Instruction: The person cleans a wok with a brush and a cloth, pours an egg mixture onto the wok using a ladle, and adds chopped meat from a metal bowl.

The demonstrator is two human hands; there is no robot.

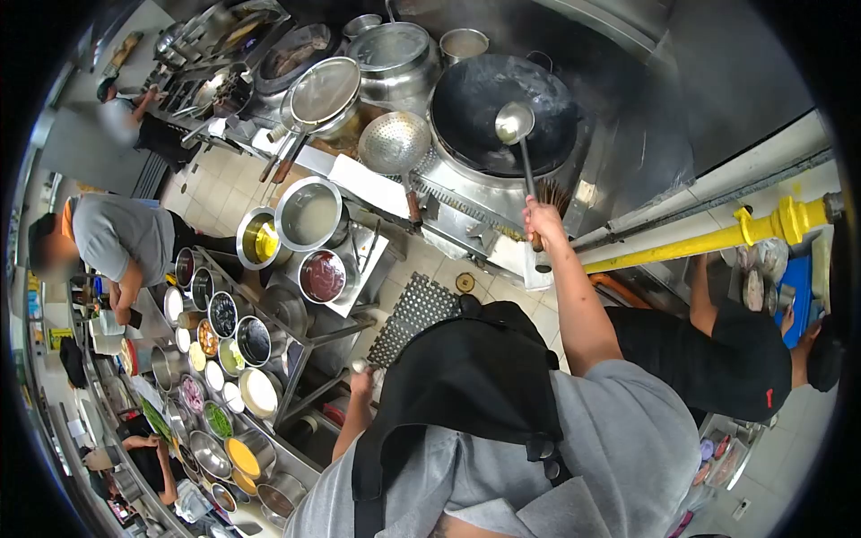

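Closed around a long-handled steel ladle (515,124): the right hand (543,221), near the front edge of the steel cooking range (581,157). Pointed bowl-first away from the body, with the long axis running from the fist toward the range's back edge, leaning slightly left. Held with the bowl over the middle of a wide, round black wok (484,90); hard to tell whether touching it. Smooth and silvery at the rounded bowl, bright with a glint, greyish along the straight shaft, brown at the grip end below the fist. Lowered at the body's other side, the left hand (361,384), with a small whitish item (360,366) at the fingers; too small to tell whether gripped. Just beside the ladle's shaft, a brush of stiff brown bristles (553,194). Left of the wok, toward the range's front edge, a perforated round steel skimmer (395,142), and farther left a round mesh strainer (325,90). Near the range-side corner of the steel side table (369,255), a steel bowl of dark red sauce (323,276). Well to the right, a thick yellow pipe (691,244) and a co-worker in black (731,359), with a red mark (769,397) on the clothing, too small to read.
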